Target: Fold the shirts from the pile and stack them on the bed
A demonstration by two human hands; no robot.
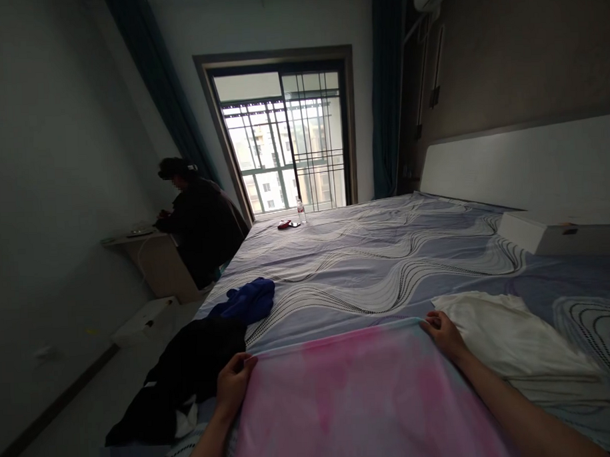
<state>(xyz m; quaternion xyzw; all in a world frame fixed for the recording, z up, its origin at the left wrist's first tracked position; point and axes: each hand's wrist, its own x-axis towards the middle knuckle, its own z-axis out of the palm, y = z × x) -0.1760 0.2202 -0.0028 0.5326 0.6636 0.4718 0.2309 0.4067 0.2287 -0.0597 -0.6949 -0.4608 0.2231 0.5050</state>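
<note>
A pink, mottled cloth (361,393) lies spread flat on the bed in front of me. My left hand (233,381) is closed on its far left corner. My right hand (443,333) is closed on its far right corner. Both arms reach forward along the cloth's two sides. A black garment (190,369) lies just left of my left hand, with a blue garment (250,300) beyond it. A white garment (514,344) lies right of my right hand.
The bed (386,252) carries a grey sheet with wavy lines. A water bottle (301,210) and a red object (285,224) sit at its far edge by the window. A white box (545,237) lies near the headboard. Another person (199,222) stands at a shelf on the left.
</note>
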